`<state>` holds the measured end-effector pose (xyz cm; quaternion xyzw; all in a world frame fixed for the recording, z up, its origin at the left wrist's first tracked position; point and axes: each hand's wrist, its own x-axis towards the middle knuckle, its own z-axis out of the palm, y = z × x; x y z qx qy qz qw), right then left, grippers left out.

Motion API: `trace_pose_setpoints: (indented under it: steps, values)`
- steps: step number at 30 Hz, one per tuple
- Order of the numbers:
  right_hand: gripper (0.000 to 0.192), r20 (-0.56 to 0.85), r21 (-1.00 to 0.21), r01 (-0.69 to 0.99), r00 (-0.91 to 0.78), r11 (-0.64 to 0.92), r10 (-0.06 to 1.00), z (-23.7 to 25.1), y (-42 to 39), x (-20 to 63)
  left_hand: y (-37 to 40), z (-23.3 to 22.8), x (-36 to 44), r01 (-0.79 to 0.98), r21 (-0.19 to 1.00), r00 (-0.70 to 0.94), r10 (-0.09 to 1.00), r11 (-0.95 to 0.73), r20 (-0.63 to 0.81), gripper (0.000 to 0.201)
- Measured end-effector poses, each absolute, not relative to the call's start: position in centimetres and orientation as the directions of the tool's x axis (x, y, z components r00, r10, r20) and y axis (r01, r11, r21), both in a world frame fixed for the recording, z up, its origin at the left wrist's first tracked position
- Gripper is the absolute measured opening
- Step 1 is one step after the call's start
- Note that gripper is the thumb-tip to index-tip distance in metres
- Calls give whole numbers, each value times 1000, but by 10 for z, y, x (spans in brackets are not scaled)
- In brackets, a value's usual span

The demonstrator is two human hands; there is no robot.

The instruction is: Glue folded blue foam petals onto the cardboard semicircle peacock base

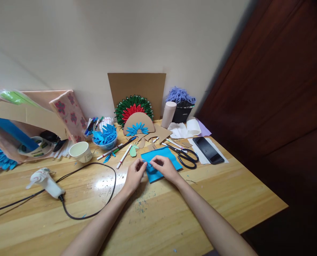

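A blue sheet of paper or felt (160,156) lies flat on the wooden table (227,192). Over its near left corner my left hand (135,175) and my right hand (165,168) meet, both pinching a small blue piece (148,164) between their fingertips. Black scissors (186,155) lie just right of the sheet. White markers (123,156) lie to its left. A cardboard half-circle with blue petals (138,125) stands behind it.
A white glue gun (46,182) with a black looping cord (94,192) lies at the left. A paper cup (80,151), a bowl of blue cut pieces (105,137), a phone (208,150), a red and green fan (133,106) and stacked cardboard (30,115) crowd the back.
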<state>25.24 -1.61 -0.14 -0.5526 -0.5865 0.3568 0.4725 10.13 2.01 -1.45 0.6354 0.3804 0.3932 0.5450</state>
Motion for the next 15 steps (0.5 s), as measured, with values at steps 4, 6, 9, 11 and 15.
trace_pose_setpoints:
  steps: [4, 6, 9, 11, 15]
  values:
    - [18, 158, -939, 315, 38, 138, 987, 0, -17, 252, 20, -15, 101, 54, 992, 406, 910, -118, 86, 24]
    - [18, 160, -937, 319, 42, 138, 986, 0, -17, 252, 20, -15, 101, 55, 992, 400, 913, -115, 83, 25]
    - [19, 161, -939, 318, 64, 133, 985, -1, -16, 252, 20, -15, 101, 58, 991, 398, 913, -118, 85, 25]
    - [20, 157, -943, 307, 69, 128, 985, -2, -16, 253, 20, -16, 101, 61, 990, 402, 911, -124, 89, 25]
    - [20, 150, -947, 294, 34, 133, 988, -1, -16, 252, 20, -17, 101, 58, 993, 402, 913, -107, 75, 26]
